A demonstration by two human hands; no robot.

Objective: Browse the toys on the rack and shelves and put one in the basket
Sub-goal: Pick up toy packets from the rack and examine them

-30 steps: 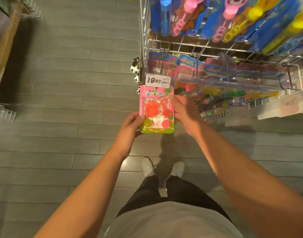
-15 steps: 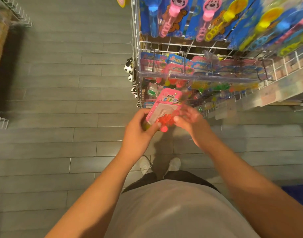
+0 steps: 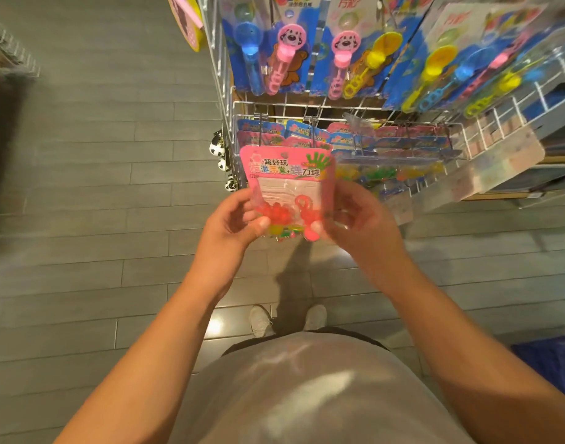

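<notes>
**Inspection of a carded toy pack in front of the display rack**

While the person stands facing the wire rack (image 3: 229, 104), both hands hold one pink blister pack (image 3: 287, 184) up between body and display, its printed face turned toward the camera. The left hand (image 3: 233, 222) pinches the pack's lower left corner, thumb on the front of the clear blister and fingers curled behind; the right hand (image 3: 354, 219) grips the lower right edge in the same way, thumb tip pressed near the red sticky-hand toy (image 3: 306, 213) sealed inside. Holding by the two bottom corners leaves the header card and its lettering unobstructed, which suits reading and judging the contents, probably the purpose of this pose. Small orange-red balls (image 3: 274, 213) have settled at the bottom of the blister, consistent with the pack being held roughly upright.

Behind the pack, more packs of the same series (image 3: 274, 129) hang on pegs at the rack's lower tier, and bubble-wand cards (image 3: 287, 46) in blue backing fill the tier above. Small panda-patterned balls (image 3: 217, 149) hang at the rack's left edge. Grey plank flooring (image 3: 98, 187) and the person's pale shoes (image 3: 258, 322) lie below.

A dark blue object (image 3: 550, 357) shows at the lower right edge; it may be the basket, though too little is visible to say. The chosen toy is thus off its peg but not yet deposited; browsing appears done, and the transfer remains.
</notes>
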